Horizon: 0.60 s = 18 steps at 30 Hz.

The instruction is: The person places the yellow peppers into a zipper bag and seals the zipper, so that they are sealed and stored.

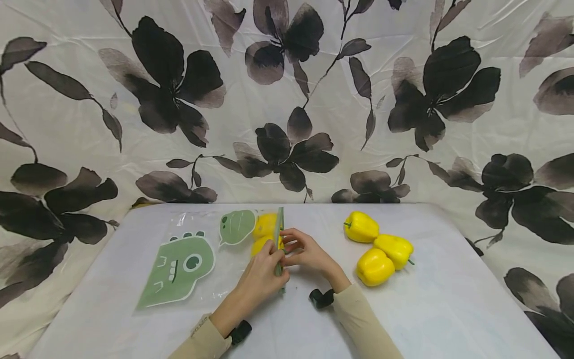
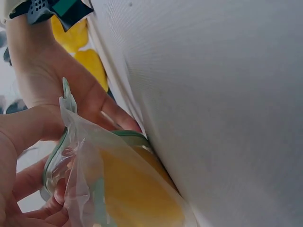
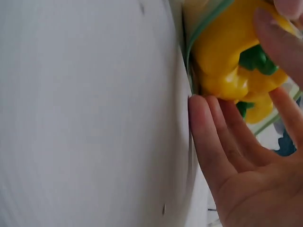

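Observation:
A clear zip bag (image 1: 179, 284) with green dinosaur prints lies on the table, its green-edged mouth facing right. Two yellow bell peppers (image 1: 265, 224) are just inside that mouth, stems outward; one pepper (image 3: 218, 56) looks large in the right wrist view. My left hand (image 1: 263, 269) pinches the near part of the bag's rim (image 2: 66, 101) between thumb and fingers. At the mouth, my right hand (image 1: 311, 255) has its fingers extended, fingertips (image 3: 199, 106) by the lower rim and under the pepper. Whether they touch the pepper I cannot tell.
Three more yellow bell peppers (image 1: 375, 268) sit together on the right of the white-covered table (image 1: 448, 309). A floral cloth (image 1: 358, 114) hangs behind the table's far edge. Each wrist carries a small black camera (image 1: 322, 298).

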### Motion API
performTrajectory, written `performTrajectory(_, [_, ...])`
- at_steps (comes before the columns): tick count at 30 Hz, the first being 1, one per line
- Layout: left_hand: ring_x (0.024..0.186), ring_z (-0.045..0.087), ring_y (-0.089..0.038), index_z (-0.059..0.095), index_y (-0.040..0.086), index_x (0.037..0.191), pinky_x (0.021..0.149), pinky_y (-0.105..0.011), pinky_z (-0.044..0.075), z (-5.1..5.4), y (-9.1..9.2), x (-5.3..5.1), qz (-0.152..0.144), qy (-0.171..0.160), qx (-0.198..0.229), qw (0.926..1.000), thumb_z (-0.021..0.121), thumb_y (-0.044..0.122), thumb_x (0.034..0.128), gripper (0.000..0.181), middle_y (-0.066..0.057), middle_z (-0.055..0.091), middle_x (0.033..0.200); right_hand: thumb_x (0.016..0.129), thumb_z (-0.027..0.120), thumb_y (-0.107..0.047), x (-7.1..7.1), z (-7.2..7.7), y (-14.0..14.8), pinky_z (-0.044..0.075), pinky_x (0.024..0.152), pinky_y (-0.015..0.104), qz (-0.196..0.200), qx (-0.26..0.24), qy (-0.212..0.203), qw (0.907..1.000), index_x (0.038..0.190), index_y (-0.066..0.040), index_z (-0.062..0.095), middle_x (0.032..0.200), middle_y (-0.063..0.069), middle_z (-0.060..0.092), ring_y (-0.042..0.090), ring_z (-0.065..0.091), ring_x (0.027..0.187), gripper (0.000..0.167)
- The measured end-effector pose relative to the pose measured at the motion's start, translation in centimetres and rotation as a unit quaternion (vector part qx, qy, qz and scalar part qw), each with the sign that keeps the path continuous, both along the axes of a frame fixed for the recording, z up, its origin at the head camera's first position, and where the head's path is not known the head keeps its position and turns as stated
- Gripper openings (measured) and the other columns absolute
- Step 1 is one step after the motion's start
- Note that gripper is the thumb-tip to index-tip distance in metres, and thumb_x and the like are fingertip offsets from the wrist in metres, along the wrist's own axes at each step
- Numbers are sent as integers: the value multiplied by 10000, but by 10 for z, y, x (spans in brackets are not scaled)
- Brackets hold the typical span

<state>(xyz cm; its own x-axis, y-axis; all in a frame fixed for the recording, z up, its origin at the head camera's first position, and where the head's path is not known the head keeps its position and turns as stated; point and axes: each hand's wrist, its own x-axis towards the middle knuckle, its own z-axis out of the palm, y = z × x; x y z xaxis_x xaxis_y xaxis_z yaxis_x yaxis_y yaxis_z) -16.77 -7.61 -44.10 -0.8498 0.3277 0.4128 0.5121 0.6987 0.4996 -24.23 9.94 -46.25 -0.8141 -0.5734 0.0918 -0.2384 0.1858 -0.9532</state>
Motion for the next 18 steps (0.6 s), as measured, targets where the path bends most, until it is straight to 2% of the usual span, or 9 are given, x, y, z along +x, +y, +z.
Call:
performTrajectory(3, [630,444,-118,624,102,815,536,-205,406,-1,0,0,-9,101,-35,9999,806,65,723,208,21,392,850,814,752,31,2,-2,-3,524,893,407,1,-23,79,10000,1397,-33,465,1310,254,533,369,599,1079,653])
performTrajectory(10, [629,448,-118,616,121,829,545,-207,414,1,0,1,-24,184,-72,9998,805,63,719,226,31,389,850,842,704,31,4,-3,-8,511,915,464,74,164,371,9991,1409,-32,414,1319,270,523,383,601,1084,639])
performTrajectory(15, [641,462,-117,622,108,831,556,-210,431,2,-1,0,-62,251,-8,9997,803,38,717,225,29,396,852,853,707,10,3,1,-5,513,920,436,155,210,279,9993,1438,-44,412,1328,254,529,376,610,1094,657])
performTrajectory(18, [642,465,-124,621,94,814,557,-217,429,1,-1,0,-48,278,41,9996,805,33,712,218,27,398,845,851,726,-5,1,9,2,510,927,449,-46,142,229,9996,1441,-61,441,1313,244,549,386,616,1077,658])
